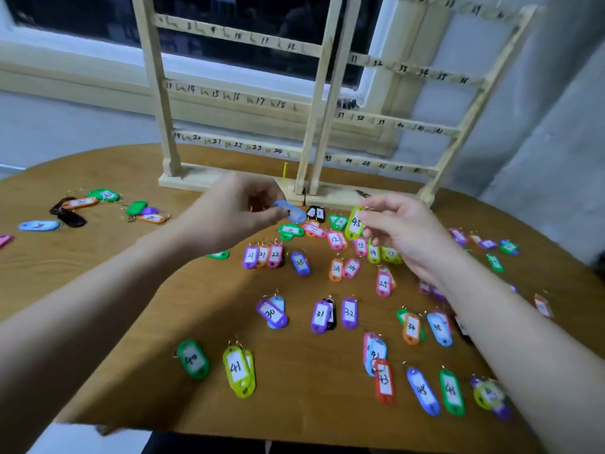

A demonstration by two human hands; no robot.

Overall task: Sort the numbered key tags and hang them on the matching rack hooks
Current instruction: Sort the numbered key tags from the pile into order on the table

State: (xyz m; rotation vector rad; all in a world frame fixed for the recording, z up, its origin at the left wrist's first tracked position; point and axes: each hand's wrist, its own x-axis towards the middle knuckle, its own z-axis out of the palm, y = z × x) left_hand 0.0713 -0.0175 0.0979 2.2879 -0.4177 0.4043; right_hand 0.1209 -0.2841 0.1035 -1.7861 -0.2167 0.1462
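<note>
Head view: right hand (397, 231) pinches tag (marked 45) (355, 223).

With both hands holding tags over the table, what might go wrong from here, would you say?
The right hand pinches the yellow-green tag only by its ring, so it may swing or slip. The left hand holds a blue tag whose number is hidden, inviting a wrong hook. Either forearm could sweep the sorted tags below.

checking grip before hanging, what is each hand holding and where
Left hand pinches a blue tag by one end. Right hand pinches a yellow-green tag near its ring end.
</note>
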